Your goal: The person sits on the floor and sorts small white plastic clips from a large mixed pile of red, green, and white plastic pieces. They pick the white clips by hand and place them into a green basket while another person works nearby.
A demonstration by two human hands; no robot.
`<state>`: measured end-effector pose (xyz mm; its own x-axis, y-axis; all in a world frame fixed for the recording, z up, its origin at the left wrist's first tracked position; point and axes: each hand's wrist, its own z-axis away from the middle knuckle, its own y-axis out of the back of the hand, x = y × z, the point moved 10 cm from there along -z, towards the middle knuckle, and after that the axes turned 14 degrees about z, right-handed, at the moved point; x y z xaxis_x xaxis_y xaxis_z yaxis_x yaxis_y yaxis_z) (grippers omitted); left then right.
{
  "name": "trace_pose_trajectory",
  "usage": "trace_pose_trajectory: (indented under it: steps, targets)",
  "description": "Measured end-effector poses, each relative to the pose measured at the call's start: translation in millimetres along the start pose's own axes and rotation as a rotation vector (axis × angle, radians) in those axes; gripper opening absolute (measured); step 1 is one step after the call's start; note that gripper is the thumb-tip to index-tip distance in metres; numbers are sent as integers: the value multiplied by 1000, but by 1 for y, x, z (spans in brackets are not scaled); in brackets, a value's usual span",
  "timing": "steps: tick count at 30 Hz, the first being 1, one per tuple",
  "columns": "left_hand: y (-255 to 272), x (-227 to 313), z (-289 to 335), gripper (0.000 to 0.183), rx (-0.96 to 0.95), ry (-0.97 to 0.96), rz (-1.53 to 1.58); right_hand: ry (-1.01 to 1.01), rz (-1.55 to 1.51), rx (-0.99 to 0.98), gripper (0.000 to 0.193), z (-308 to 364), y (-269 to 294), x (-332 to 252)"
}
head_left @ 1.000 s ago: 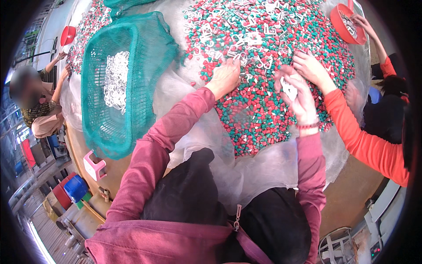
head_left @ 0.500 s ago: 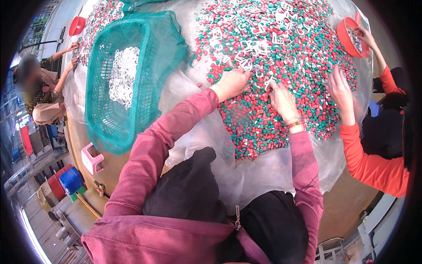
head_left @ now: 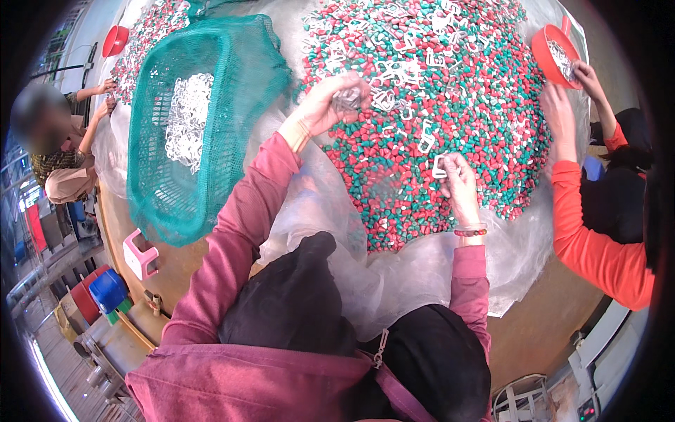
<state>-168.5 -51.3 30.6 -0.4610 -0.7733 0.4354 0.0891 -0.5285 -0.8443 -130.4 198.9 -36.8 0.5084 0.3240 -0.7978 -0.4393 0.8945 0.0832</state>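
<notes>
My right hand [head_left: 458, 184] is closed in a pinch on a white plastic clip [head_left: 439, 167], a small squarish loop, just above a spread of mixed red and green cone-shaped pieces [head_left: 422, 211]. To the left and farther off, my left hand [head_left: 325, 104] is raised over the edge of the spread. Its fingers curl round a bunch of greyish-white pieces [head_left: 346, 99], too blurred to make out singly. More white clips [head_left: 401, 72] lie scattered on top of the cones, mostly beyond my hands.
A green mesh-draped basket [head_left: 140, 151] at left holds a heap of white clips [head_left: 188, 119]. At right, a co-worker's hand [head_left: 588, 79] touches a red bowl [head_left: 545, 50] of small pieces; their other hand [head_left: 560, 116] is below it. Another person works at far left.
My left hand has lifted up and left from the cones and turned, showing a bunch of pieces. My right hand has drawn nearer with a clip. The co-worker's lower hand moved toward the bowl.
</notes>
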Motion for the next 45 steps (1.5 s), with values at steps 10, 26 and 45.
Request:
trace_pose_trajectory:
  steps: [10,26,45]
  targets:
    - [59,11,-45,32,330,-80,-1326,205,-658,-255,9,17,-27,-39]
    - [31,-38,-5,28,209,60,-1277,146,353,35,13,-11,-11,-21]
    - [-50,-49,11,62,-239,252,96,486,1368,140,45,-63,-30,-73]
